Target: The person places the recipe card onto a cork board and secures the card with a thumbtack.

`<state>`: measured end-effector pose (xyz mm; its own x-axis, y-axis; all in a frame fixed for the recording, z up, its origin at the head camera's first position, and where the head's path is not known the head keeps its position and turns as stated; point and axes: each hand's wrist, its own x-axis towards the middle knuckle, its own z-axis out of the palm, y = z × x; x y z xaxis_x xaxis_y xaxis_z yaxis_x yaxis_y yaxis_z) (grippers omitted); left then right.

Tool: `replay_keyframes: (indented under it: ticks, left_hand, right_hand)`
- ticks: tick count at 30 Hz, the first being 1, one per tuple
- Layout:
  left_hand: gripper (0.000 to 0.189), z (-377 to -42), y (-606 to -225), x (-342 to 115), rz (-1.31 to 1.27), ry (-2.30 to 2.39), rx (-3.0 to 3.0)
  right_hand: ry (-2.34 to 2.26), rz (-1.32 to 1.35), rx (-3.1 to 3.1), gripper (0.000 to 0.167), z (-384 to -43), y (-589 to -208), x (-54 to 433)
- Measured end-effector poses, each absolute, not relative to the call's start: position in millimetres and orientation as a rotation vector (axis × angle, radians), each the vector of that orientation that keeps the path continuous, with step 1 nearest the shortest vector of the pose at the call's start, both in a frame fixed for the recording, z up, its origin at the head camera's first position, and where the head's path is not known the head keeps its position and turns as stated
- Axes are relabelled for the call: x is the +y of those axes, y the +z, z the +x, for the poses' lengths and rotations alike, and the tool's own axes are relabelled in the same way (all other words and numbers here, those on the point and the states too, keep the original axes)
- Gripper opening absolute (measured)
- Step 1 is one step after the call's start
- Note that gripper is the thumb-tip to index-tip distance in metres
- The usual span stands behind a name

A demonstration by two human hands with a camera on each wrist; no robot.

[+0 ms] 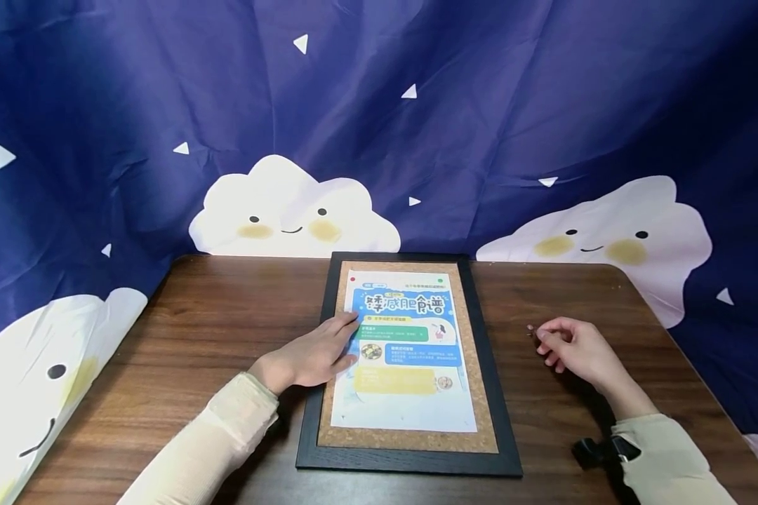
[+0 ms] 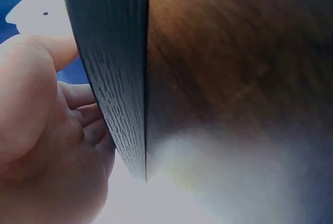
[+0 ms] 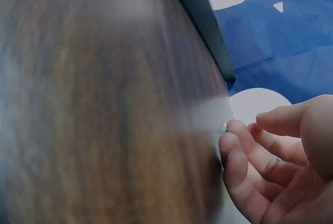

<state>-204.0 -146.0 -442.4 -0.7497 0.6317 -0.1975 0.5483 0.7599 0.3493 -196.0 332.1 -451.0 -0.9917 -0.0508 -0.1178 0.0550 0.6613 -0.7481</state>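
Cork in a black frame is making up the single board (image 1: 410, 440) that we are seeing flat at the middle of one brown wooden table (image 1: 240, 301). Across its left rail we are laying our left hand (image 1: 316, 351), fingers nearly straight and touching the left margin of one printed sheet (image 1: 410, 410), thumb spreading apart from them. Well apart on the right, we are holding our right hand (image 1: 575, 351) low by the tabletop, fingers bending inward and thumb lying near them; we are not able to tell whether they are pinching anything. Just beside those fingertips, small pale bits (image 1: 530, 327) are lying on the wood, too small for counting. Two pins are showing at the sheet's far corners: one red pin (image 1: 352, 279) on the left, one green pin (image 1: 440, 280) on the right. We are wearing pale sleeves (image 1: 189, 449), two of them, and one blue curtain (image 1: 354, 105) is hanging at the far side, bearing at least three smiling clouds.
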Motion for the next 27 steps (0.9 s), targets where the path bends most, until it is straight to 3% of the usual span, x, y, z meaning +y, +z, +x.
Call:
replay_keyframes:
  ticks: [11, 27]
  left_hand:
    - [0.071, -200.8, -446.9, -145.0, 0.909, 0.381, 2.665]
    - [0.070, -202.6, -444.4, -144.3, 0.914, 0.372, 2.667]
  right_hand:
    - [-1.202, 0.073, 2.742, 0.033, -202.4, -459.5, 333.0]
    - [-1.087, 0.078, 2.779, 0.024, -212.5, -457.1, 325.3]
